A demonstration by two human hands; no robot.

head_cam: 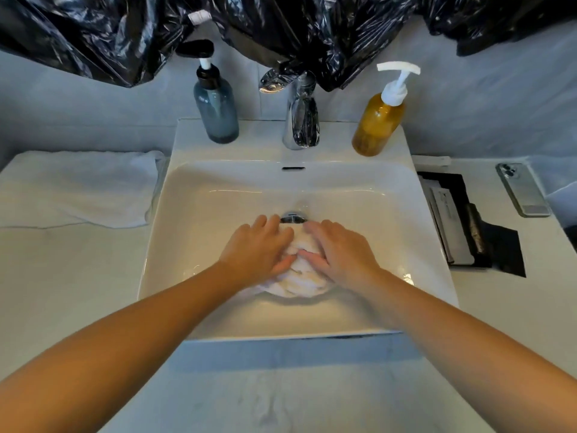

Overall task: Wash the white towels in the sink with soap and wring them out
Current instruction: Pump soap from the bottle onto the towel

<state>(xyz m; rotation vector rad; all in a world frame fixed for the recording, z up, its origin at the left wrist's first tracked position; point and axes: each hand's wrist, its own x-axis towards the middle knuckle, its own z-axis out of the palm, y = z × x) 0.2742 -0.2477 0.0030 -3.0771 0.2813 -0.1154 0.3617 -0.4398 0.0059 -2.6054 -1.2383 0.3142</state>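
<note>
A bunched white towel (299, 278) lies in the middle of the white sink (203, 207), just in front of the chrome drain (293, 217). My left hand (257, 250) presses on its left side, fingers spread and fairly straight. On the towel's right side my right hand (338, 253) presses down the same way, both thumbs meeting on the cloth. Most of the towel is hidden under the hands. A second white towel (78, 185) lies flat on the counter left of the sink.
A chrome tap (301, 120) stands at the back rim between a blue-grey pump bottle (215, 110) and an amber pump bottle (379, 120). A phone (523, 189) and a dark tray (462, 220) lie on the right counter. Black plastic sheeting (281, 29) hangs above.
</note>
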